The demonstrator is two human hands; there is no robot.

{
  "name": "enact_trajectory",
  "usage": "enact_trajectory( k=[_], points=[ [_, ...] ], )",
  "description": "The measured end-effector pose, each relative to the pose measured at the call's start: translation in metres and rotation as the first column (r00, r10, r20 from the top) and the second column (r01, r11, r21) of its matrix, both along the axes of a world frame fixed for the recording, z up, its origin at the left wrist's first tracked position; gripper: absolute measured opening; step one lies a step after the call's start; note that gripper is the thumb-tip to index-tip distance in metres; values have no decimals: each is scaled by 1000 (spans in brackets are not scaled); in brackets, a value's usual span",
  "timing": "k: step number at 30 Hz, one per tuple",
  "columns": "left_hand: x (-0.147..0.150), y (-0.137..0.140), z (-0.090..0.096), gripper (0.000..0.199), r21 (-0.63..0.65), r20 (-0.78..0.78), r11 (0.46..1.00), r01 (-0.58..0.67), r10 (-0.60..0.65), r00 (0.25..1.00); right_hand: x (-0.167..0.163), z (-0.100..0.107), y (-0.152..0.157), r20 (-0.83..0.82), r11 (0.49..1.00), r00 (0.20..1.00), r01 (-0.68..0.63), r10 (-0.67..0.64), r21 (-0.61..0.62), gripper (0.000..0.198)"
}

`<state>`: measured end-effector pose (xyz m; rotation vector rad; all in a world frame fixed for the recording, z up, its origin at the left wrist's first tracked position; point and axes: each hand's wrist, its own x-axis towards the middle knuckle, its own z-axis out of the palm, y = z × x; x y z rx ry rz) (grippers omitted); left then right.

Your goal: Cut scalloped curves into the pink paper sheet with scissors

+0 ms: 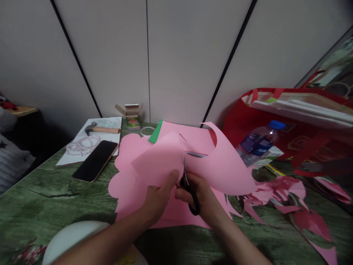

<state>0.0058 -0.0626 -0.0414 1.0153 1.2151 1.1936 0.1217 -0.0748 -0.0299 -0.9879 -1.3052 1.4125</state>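
Observation:
My left hand (161, 197) pinches a sheet of pink paper (162, 162) near its lower edge, thumb on top. In my right hand (200, 195) is a pair of scissors (194, 206) with black handles, its blades at the paper just right of my left thumb. A curved cut separates the rounded part on the left from a wide curling strip (228, 165) on the right. Beneath lie more pink sheets (125, 180), some with scalloped edges. Part of the scissors is hidden by my fingers and the paper.
A black phone (96, 161), a hammer (106, 130) and a beaded string (82, 145) lie at the left. Behind stands a small open box (132, 119). Pink scraps (286, 198), a bottle (259, 141) and a red bag (234, 117) are at the right. A pale rounded object (71, 239) sits in front.

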Motion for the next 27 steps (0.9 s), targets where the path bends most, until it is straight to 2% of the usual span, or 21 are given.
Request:
enact_trajectory(
  k=[7, 14, 20, 27],
  points=[
    [-1, 0, 5, 28, 58, 21, 998, 21, -22, 1000, 0, -2, 0, 35, 999, 999, 11, -9, -36, 27],
    [0, 0, 11, 30, 84, 82, 989, 119, -126, 989, 0, -1, -1, 30, 997, 999, 18, -16, -71, 24],
    [1, 2, 10, 31, 97, 150, 987, 127, -141, 979, -1, 0, -1, 32, 995, 999, 42, -39, -91, 19],
    [0, 3, 11, 32, 138, 119, 988, 64, -81, 990, 0, 1, -3, 11, 995, 999, 35, -34, -97, 19]
  ],
)
